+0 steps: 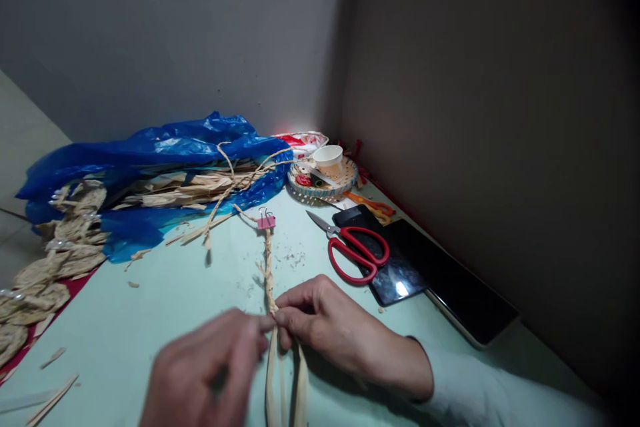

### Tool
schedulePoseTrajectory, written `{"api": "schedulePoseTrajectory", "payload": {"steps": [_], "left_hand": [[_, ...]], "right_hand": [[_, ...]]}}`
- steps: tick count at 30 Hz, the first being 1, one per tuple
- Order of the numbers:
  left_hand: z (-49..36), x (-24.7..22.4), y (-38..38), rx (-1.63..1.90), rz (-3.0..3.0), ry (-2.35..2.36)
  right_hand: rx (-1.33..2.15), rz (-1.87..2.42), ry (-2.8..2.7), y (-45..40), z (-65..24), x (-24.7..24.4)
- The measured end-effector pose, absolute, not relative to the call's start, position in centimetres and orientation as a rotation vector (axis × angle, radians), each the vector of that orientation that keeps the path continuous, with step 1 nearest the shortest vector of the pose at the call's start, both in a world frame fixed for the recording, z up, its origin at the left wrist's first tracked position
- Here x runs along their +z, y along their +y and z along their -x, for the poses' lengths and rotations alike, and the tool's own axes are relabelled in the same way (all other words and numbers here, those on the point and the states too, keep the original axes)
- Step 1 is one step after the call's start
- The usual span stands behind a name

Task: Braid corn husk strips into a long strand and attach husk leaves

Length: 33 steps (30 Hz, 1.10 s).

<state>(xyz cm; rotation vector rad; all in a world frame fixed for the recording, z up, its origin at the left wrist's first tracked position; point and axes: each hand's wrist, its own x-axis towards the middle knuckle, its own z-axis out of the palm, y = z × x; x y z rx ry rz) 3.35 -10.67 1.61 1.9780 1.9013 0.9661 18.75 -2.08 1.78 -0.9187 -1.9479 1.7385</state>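
Observation:
A pale straw braid (269,267) runs toward me over the table, its far end caught in a pink binder clip (266,221). My right hand (325,320) pinches the near end of the braid between thumb and fingers. From the other side, my left hand (205,367), slightly blurred, is curled with its fingertips at the same spot on the braid. Loose flat straw strands (301,387) hang below both hands toward the bottom edge. What lies under the left fingers is partly hidden.
Red-handled scissors (353,253) rest partly on a dark phone (390,280), beside a larger black device (455,280). Behind are a woven tray (350,180) with a paper cup (328,159) and a blue plastic bag (150,147) of straw. Woven straw pieces (45,267) lie left.

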Motion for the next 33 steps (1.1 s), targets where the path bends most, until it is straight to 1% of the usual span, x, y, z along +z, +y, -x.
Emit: {"api": "schedulePoseTrajectory", "payload": {"steps": [2, 5, 8, 11, 15, 17, 20, 24, 27, 31, 33], "left_hand": [[-2.7, 2.5, -9.5, 0.986, -1.578, 1.935], [-2.5, 2.5, -8.4, 0.944, -1.163, 1.546], [-3.1, 1.7, -8.3, 0.972, -1.009, 1.287], [-3.5, 1.2, -8.6, 0.984, -0.879, 1.222], [-3.7, 1.3, -8.6, 0.971, -0.652, 1.180], [-3.7, 1.4, -8.5, 0.984, -0.638, 1.181], [-3.9, 1.3, -8.6, 1.022, -0.654, 1.233], [-4.1, 1.2, -9.0, 1.040, -0.703, 1.336], [-4.2, 1.1, -9.3, 1.006, -0.806, 1.461], [-4.0, 0.9, -9.3, 0.951, -1.014, 1.636], [-3.9, 0.8, -9.1, 0.894, -1.098, 1.651]], "right_hand": [[1.794, 0.872, -1.922, -2.1, -18.8, 2.1], [1.796, 0.832, -1.900, -2.4, -18.8, 2.3], [1.784, 0.753, -1.925, -2.6, -18.9, 2.2], [1.832, 0.607, -1.945, -2.4, -19.1, 2.0], [1.774, 0.608, -2.057, -2.0, -19.2, 2.2], [1.721, 0.622, -2.128, -1.9, -19.3, 2.4], [1.536, 0.703, -2.273, -2.3, -19.5, 2.7], [1.250, 0.981, -2.468, -3.4, -19.7, 3.3], [1.099, 1.183, -2.557, -4.0, -19.8, 3.9], [0.995, 1.233, -2.626, -3.9, -19.9, 4.6], [1.044, 1.242, -2.596, -3.8, -19.9, 4.6]]}}
